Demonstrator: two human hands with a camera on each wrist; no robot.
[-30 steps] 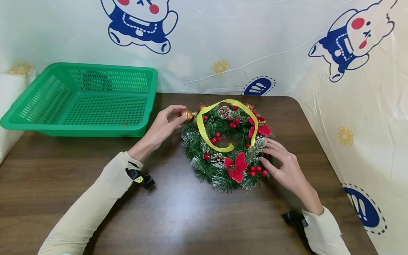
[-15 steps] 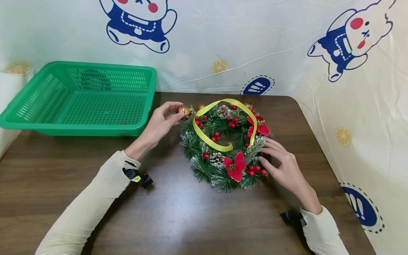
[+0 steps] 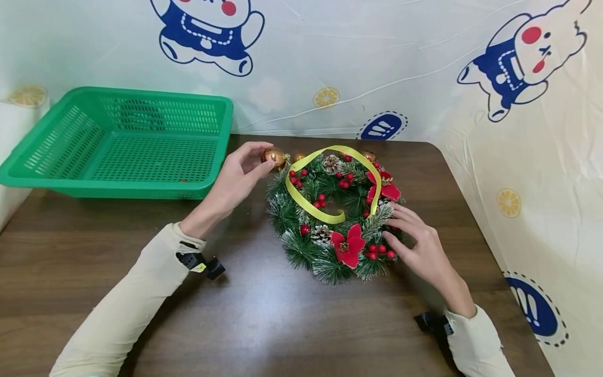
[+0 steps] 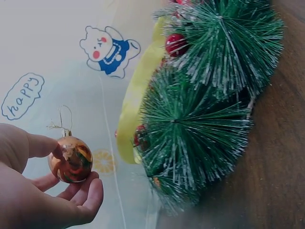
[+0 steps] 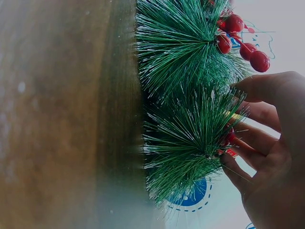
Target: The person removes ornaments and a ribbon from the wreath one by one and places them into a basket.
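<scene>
Bauble [image 4: 71, 161] sits pinched between the left fingers [image 4: 92, 194].

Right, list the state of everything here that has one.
Left hand, pinching the gold ball
Gold ball, held apart from the wreath
Right hand, touching the wreath
Wreath, lying on the table
Yellow ribbon, draped over the wreath, one end curled
Green basket, upright, uncovered

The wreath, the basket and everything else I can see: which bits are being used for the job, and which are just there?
Seem to be in the job:
- gold bauble, held by the left hand
- wreath, touched by the right hand
- yellow ribbon, lying on it

Just there:
- green basket, untouched
- patterned sheet behind
</scene>
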